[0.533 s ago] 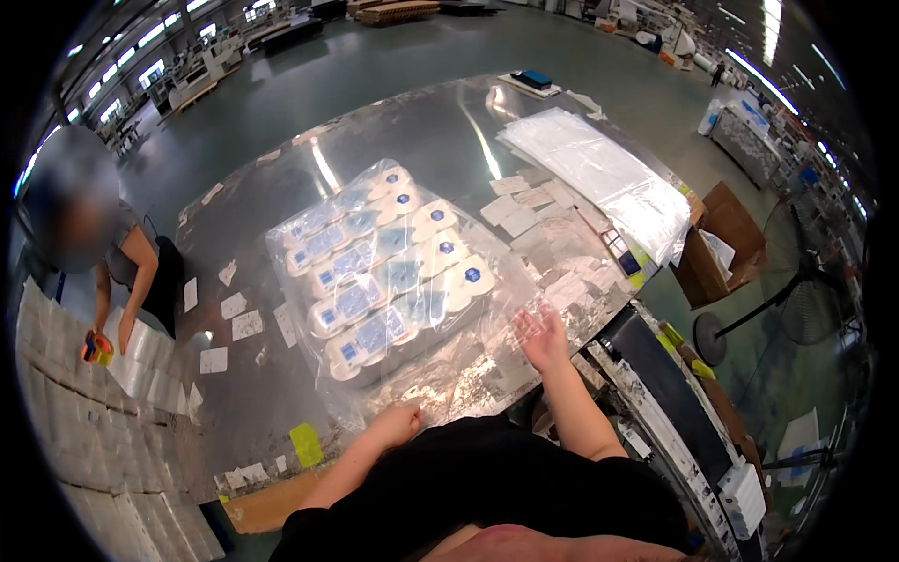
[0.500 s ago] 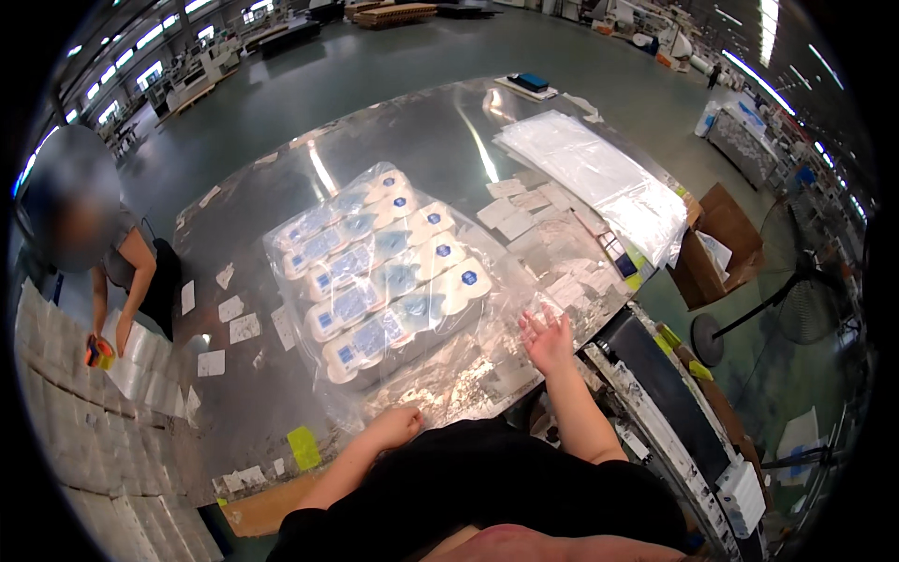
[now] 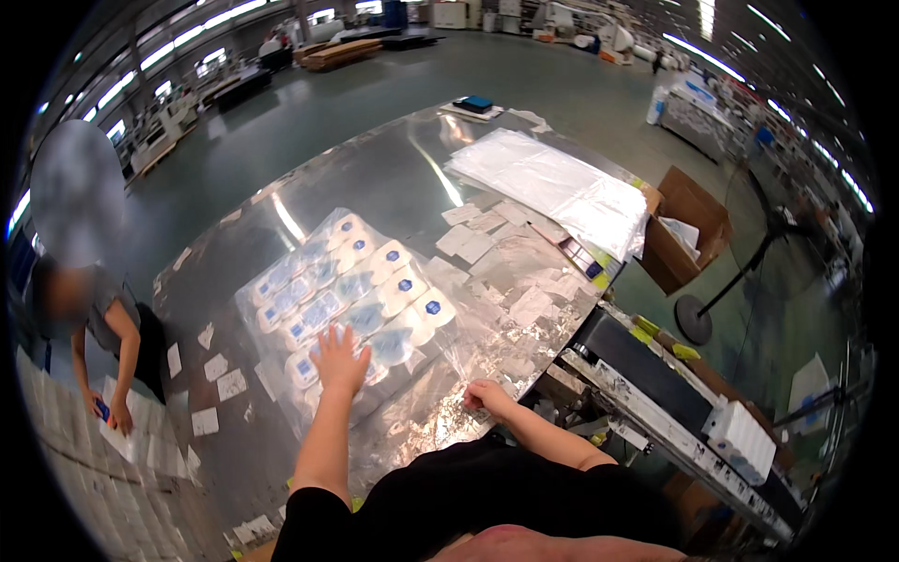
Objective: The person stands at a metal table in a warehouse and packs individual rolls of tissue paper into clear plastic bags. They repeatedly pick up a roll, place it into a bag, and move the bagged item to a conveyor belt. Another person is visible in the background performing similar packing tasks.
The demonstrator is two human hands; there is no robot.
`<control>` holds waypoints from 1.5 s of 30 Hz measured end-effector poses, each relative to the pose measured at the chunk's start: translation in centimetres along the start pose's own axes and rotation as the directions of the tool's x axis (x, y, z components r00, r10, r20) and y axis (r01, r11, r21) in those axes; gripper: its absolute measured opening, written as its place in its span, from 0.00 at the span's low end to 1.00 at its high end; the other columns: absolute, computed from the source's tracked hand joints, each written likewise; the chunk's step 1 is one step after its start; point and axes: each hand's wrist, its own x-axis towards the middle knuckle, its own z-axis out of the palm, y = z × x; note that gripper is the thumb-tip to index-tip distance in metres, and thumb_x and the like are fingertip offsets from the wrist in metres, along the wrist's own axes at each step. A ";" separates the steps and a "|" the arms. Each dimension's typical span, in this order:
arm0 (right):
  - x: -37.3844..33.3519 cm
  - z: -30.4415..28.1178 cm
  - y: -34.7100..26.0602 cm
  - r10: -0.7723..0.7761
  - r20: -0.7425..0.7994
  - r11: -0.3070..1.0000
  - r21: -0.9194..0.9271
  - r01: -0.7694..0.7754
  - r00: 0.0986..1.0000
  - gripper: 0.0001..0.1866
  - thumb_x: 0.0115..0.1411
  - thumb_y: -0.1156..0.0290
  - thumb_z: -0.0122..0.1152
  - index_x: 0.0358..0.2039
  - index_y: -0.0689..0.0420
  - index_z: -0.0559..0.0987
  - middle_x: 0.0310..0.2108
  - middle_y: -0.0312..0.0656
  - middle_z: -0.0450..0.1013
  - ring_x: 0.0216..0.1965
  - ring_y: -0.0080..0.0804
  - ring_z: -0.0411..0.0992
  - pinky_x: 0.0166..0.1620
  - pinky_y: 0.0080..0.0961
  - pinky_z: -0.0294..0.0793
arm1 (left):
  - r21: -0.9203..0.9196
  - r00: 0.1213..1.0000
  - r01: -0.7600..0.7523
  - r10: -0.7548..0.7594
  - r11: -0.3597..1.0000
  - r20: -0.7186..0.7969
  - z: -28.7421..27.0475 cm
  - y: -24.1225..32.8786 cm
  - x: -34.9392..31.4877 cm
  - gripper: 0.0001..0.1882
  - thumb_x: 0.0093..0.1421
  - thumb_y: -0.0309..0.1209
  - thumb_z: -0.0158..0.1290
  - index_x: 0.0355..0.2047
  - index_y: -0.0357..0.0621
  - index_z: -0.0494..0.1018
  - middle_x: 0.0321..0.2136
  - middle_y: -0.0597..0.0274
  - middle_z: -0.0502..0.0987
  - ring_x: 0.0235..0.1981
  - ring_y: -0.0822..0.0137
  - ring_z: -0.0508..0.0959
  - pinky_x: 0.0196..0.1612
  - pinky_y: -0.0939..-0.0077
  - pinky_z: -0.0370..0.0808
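Note:
A large clear plastic bag (image 3: 375, 398) lies on the metal table, with several white packs (image 3: 409, 323) printed in blue set in rows inside it. The packs look like wrapped paper rolls. My left hand (image 3: 340, 362) rests with fingers spread on top of the packs nearest me, pressing the film. To the right, my right hand (image 3: 487, 397) is closed, pinching gathered film at the bag's loose end, just above the table's near edge.
Flat clear bags (image 3: 552, 183) are stacked at the table's far right, beside scattered paper labels (image 3: 468, 244). Right of the table stand a conveyor (image 3: 646, 375), an open cardboard box (image 3: 693, 229) and a stand fan (image 3: 693, 320). A co-worker (image 3: 112, 328) handles wrapped packs at left.
My left hand has moved forward from the near edge onto the packs. My right hand has come down and left, closing on the bag's film. The view has shifted slightly.

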 end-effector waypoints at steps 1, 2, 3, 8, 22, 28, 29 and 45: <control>0.4 -0.7 0.8 0.026 -0.025 1.000 0.009 -0.025 0.999 0.13 0.62 0.65 0.47 0.25 0.57 0.75 0.21 0.37 0.72 0.22 0.23 0.71 0.28 0.19 0.70 | 0.022 0.993 0.079 -0.081 0.997 0.087 0.4 -0.7 -0.1 0.35 0.56 0.48 0.49 0.62 0.51 0.57 0.64 0.53 0.50 0.66 0.52 0.44 0.64 0.46 0.40; 0.7 -1.7 1.6 0.052 -0.049 0.999 0.019 -0.051 0.997 0.14 0.63 0.64 0.46 0.25 0.57 0.75 0.21 0.37 0.72 0.21 0.24 0.71 0.26 0.19 0.70 | 0.034 0.994 0.056 -0.059 0.998 0.091 0.7 -1.2 0.1 0.35 0.56 0.49 0.48 0.62 0.51 0.56 0.64 0.53 0.50 0.66 0.52 0.45 0.64 0.46 0.40; 0.3 -2.2 2.2 0.089 -0.074 0.996 0.028 -0.087 0.993 0.14 0.63 0.64 0.45 0.25 0.56 0.74 0.20 0.37 0.72 0.21 0.24 0.71 0.25 0.19 0.70 | 0.044 0.993 0.038 -0.043 0.998 0.106 0.7 -1.4 -0.2 0.35 0.57 0.49 0.47 0.62 0.51 0.56 0.64 0.53 0.50 0.66 0.52 0.45 0.64 0.47 0.40; 1.1 -3.6 3.3 0.186 -0.089 0.966 0.198 -0.166 0.979 0.12 0.64 0.64 0.44 0.29 0.57 0.72 0.19 0.37 0.71 0.19 0.29 0.73 0.22 0.21 0.73 | 0.049 0.995 0.006 -0.011 0.999 0.101 1.2 -1.9 -0.3 0.34 0.57 0.48 0.47 0.62 0.51 0.57 0.64 0.54 0.51 0.66 0.53 0.46 0.64 0.47 0.41; 0.2 -3.3 1.7 0.212 -0.048 0.951 0.239 -0.195 0.976 0.11 0.62 0.67 0.45 0.30 0.61 0.72 0.20 0.41 0.71 0.19 0.29 0.73 0.22 0.21 0.74 | 0.059 0.999 0.022 -0.025 0.998 0.044 1.7 -1.9 -0.2 0.31 0.57 0.46 0.47 0.60 0.53 0.60 0.63 0.56 0.54 0.65 0.53 0.51 0.63 0.47 0.45; 0.4 -3.9 2.3 0.184 -0.006 0.959 0.220 -0.178 0.983 0.13 0.64 0.64 0.45 0.31 0.59 0.73 0.20 0.39 0.73 0.21 0.29 0.74 0.24 0.20 0.75 | 0.065 0.999 0.020 -0.023 0.998 0.041 1.7 -1.9 -0.3 0.31 0.57 0.46 0.47 0.60 0.52 0.60 0.63 0.56 0.54 0.65 0.53 0.51 0.63 0.47 0.46; 0.3 -3.9 2.5 0.187 -0.029 0.960 0.219 -0.176 0.982 0.13 0.64 0.64 0.45 0.30 0.59 0.73 0.20 0.39 0.73 0.21 0.29 0.74 0.24 0.20 0.74 | 0.064 0.999 0.020 -0.023 0.998 0.041 1.6 -1.9 -0.3 0.30 0.57 0.46 0.47 0.60 0.52 0.60 0.63 0.56 0.54 0.65 0.53 0.51 0.63 0.47 0.46; -18.9 -27.9 -10.5 -0.587 -0.806 0.715 -0.471 -0.516 -0.078 0.16 0.52 0.73 0.47 0.41 0.59 0.77 0.41 0.53 0.72 0.46 0.52 0.68 0.49 0.41 0.67 | 0.141 0.997 0.033 -0.043 0.990 0.070 1.9 -2.3 -0.7 0.29 0.60 0.45 0.44 0.61 0.53 0.59 0.63 0.57 0.54 0.65 0.54 0.50 0.63 0.46 0.47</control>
